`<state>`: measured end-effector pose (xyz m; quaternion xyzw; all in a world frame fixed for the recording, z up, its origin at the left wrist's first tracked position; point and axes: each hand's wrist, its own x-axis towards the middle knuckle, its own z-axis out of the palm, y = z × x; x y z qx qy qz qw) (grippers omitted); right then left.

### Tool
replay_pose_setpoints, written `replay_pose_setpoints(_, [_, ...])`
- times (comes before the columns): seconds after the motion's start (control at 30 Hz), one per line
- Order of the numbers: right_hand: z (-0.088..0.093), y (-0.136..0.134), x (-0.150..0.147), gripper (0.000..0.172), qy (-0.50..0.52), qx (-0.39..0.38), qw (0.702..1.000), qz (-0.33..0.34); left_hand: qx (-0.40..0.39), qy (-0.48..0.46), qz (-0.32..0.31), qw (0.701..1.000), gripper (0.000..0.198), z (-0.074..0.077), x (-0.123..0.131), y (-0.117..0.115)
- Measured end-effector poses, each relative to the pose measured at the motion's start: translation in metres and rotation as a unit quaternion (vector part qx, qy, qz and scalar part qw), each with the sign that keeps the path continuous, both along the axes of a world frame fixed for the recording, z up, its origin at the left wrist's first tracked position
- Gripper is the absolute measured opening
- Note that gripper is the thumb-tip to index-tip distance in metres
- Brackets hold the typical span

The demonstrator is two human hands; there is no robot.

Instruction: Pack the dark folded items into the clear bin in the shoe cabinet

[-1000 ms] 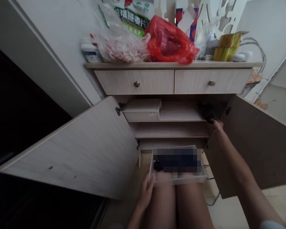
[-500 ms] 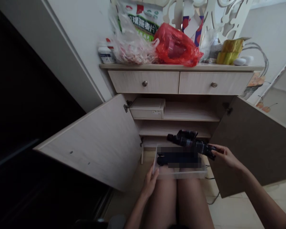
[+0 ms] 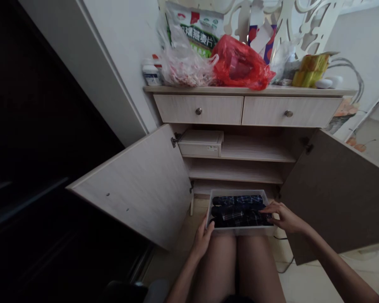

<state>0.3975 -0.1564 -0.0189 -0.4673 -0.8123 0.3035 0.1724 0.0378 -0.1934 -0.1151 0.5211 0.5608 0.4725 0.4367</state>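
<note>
Head view: we hold a shallow plastic tray (image 3: 240,230) on our thighs (image 3: 217,269), our left hand (image 3: 202,240) gripping its left edge, our right hand (image 3: 286,219) half open, resting on rolled dark plaid fabric (image 3: 240,212) inside, before an open wooden cabinet (image 3: 198,110).

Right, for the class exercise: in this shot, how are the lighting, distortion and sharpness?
In the head view, the wide lens splays the cabinet doors outward; the light is dim and flat, with the far left lost in near-black shadow; the dark checked fabric looks slightly soft, and only a faint sheen shows on the red plastic bag.
</note>
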Motion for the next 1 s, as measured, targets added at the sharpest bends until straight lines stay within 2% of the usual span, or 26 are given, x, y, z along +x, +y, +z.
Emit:
replay_pose_setpoints(0.2, [0.004,0.000,-0.010,0.042,-0.114,0.007,0.993,0.010,-0.015,-0.007,0.019,1.000,0.074,-0.004,-0.001,0.002])
replay_pose_setpoints(0.4, [0.010,0.003,-0.020,0.048,-0.178,0.013,0.982,0.064,-0.004,-0.002,0.003,1.000,0.080,-0.006,-0.002,0.002])
replay_pose_setpoints(0.53, [-0.004,0.004,-0.009,0.055,-0.088,-0.018,0.994,0.053,-0.019,0.007,0.010,1.000,0.077,-0.009,-0.004,0.002])
replay_pose_setpoints(0.63, [-0.027,0.000,0.003,0.053,0.081,-0.030,0.996,-0.031,-0.016,0.009,0.018,1.000,0.077,-0.007,-0.004,0.002])
replay_pose_setpoints(0.7, [-0.045,-0.003,0.005,0.064,0.190,-0.051,0.967,-0.162,-0.016,0.007,0.020,1.000,0.075,-0.002,-0.002,0.002])
replay_pose_setpoints(0.77, [-0.061,-0.006,0.000,0.081,0.263,-0.118,0.913,-0.289,-0.022,0.002,0.017,1.000,0.067,0.003,0.001,0.001])
replay_pose_setpoints(0.8, [-0.067,-0.006,-0.004,0.087,0.290,-0.161,0.888,-0.319,-0.023,-0.003,0.016,1.000,0.061,0.004,0.002,0.000])
replay_pose_setpoints(0.83, [-0.073,-0.007,-0.009,0.090,0.314,-0.200,0.869,-0.325,-0.022,-0.007,0.015,1.000,0.054,0.006,0.002,-0.002])
replay_pose_setpoints(0.9, [-0.080,-0.007,-0.019,0.093,0.351,-0.244,0.851,-0.305,-0.016,-0.012,0.014,1.000,0.041,0.007,-0.001,-0.003])
replay_pose_setpoints(1.0, [-0.086,-0.007,-0.024,0.097,0.386,-0.243,0.837,-0.303,-0.011,0.012,-0.020,1.000,0.031,0.016,-0.016,0.008])
